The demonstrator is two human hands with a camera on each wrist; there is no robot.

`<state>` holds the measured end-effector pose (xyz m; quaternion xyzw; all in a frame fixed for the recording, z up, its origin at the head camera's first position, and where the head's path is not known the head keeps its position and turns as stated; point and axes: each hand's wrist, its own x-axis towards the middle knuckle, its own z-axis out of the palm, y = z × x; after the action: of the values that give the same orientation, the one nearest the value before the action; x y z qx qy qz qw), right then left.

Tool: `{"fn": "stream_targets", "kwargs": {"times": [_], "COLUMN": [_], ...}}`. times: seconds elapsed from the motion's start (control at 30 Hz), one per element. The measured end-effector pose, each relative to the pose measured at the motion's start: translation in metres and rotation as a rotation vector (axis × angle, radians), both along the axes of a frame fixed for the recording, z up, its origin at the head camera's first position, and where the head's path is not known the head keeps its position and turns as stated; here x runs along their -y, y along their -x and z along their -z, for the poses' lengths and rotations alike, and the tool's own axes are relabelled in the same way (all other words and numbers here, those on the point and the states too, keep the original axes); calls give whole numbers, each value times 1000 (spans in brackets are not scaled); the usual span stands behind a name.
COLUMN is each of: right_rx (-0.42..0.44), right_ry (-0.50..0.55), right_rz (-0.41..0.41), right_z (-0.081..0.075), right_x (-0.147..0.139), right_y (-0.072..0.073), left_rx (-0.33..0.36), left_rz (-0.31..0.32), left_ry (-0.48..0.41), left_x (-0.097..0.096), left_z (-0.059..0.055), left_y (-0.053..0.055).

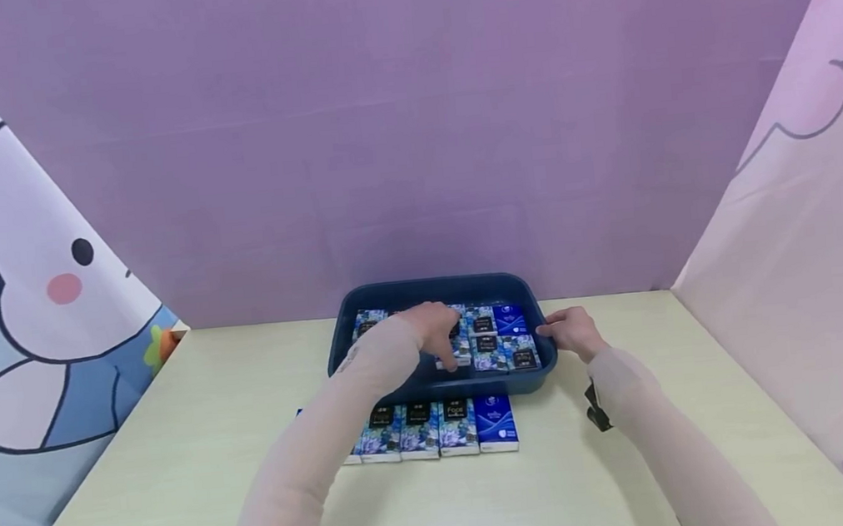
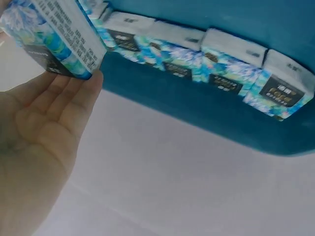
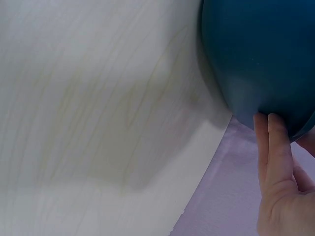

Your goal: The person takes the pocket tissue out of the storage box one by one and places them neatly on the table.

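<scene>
A dark blue plastic tray [image 1: 440, 390] stands at the far side of the table, holding several small tissue packs with flower prints [image 1: 488, 352] and a plain blue pack [image 1: 509, 320]. My left hand [image 1: 433, 327] reaches over the tray's middle. In the left wrist view its fingers grip one flowered tissue pack [image 2: 74, 37], partly cut off by the frame edge. At the tray's right end my right hand [image 1: 576, 333] pinches the rim, with fingers against the outer wall [image 3: 266, 73] and the thumb mostly hidden.
In front of the tray lies a row of tissue packs [image 1: 457, 429], its right end a blue one [image 1: 497, 423]; my left arm covers part of the row. A purple cloth wall [image 1: 413, 172] rises behind the pale table [image 1: 561, 485], and printed curtains hang at both sides.
</scene>
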<state>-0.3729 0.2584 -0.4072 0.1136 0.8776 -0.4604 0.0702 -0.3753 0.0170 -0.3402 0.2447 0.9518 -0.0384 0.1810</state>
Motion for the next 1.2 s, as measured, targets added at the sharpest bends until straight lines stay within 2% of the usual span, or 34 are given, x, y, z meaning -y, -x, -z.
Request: {"fn": "stream_targets", "kwargs": {"times": [0.23,0.6,1.03,1.2], "right_rx": [3,3,-11,-8], "right_ry": [-7,-5,7,10], "right_rz": [-1,-5,-10,-6], "right_z": [1,2,1,1], "right_x": [-1,-1,0,2], "right_y": [3,4,7,8], "left_rx": [7,-23,-77,-63], "left_rz": [38,88,133,143], "left_ry": [-34,-49,-41,-61], "left_x": [-3,-9,-18,-20], "left_z": [-12,-18,-13,-9], "left_y": [-14,-36,-68,-78]}}
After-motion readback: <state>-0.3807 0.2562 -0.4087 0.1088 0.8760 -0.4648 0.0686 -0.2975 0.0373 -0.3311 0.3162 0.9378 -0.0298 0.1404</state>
